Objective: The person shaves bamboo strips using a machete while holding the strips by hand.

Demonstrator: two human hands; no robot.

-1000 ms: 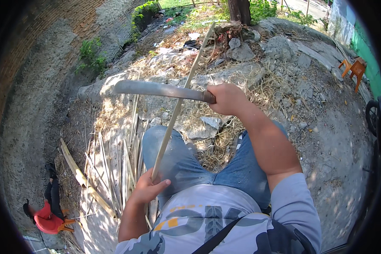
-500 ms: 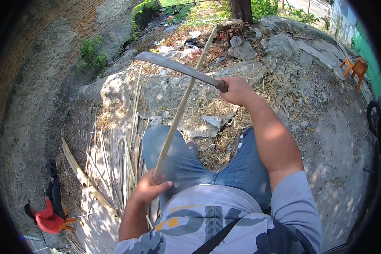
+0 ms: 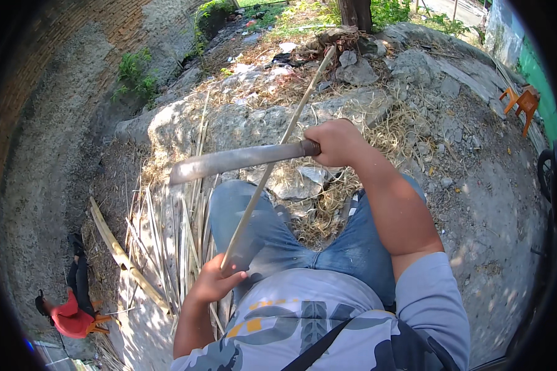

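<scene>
At far left, a person in a red top and dark trousers (image 3: 74,316) sits on an orange seat. Next, a long yellowish split bamboo pole (image 3: 122,258) lies on the ground. Beside it is a loose pile of thin, pale bamboo strips (image 3: 158,238). The left hand (image 3: 216,283) is closed on the lower end of a single long, pale, narrow strip (image 3: 301,110), which slants up and away to the right, above the left leg of the blue denim jeans (image 3: 244,204). A broad grey metal blade with a dark handle (image 3: 229,162) crosses this strip about midway; contact between them cannot be determined. The right hand (image 3: 336,142) is clamped around the handle. At far right, an orange plastic chair (image 3: 527,106) stands near a green wall (image 3: 535,77).
</scene>
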